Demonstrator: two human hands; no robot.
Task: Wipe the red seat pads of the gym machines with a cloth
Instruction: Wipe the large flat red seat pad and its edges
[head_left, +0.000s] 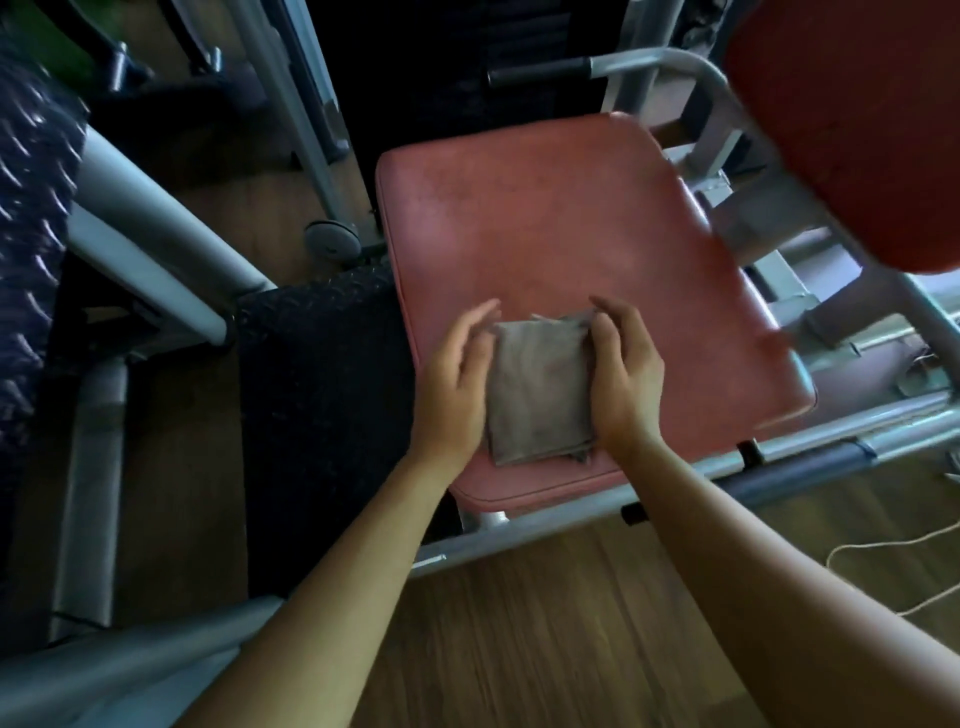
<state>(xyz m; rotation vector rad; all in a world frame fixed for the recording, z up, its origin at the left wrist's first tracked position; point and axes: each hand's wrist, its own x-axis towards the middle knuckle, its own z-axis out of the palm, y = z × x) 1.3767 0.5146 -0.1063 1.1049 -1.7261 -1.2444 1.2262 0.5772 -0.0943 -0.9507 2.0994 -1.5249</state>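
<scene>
A folded grey-brown cloth lies on the near part of a faded red seat pad. My left hand rests against the cloth's left edge, fingers fairly straight and slightly blurred. My right hand lies at the cloth's right edge, its fingers bent over the far right corner. Both hands flank the cloth on the pad. A second, darker red pad hangs at the upper right, above and beyond the seat.
Grey metal frame tubes run along the seat's near and right sides. A black-gripped handle sits behind the seat. Black textured plates and more frame tubes lie to the left. Wooden floor and a pale cord are nearby.
</scene>
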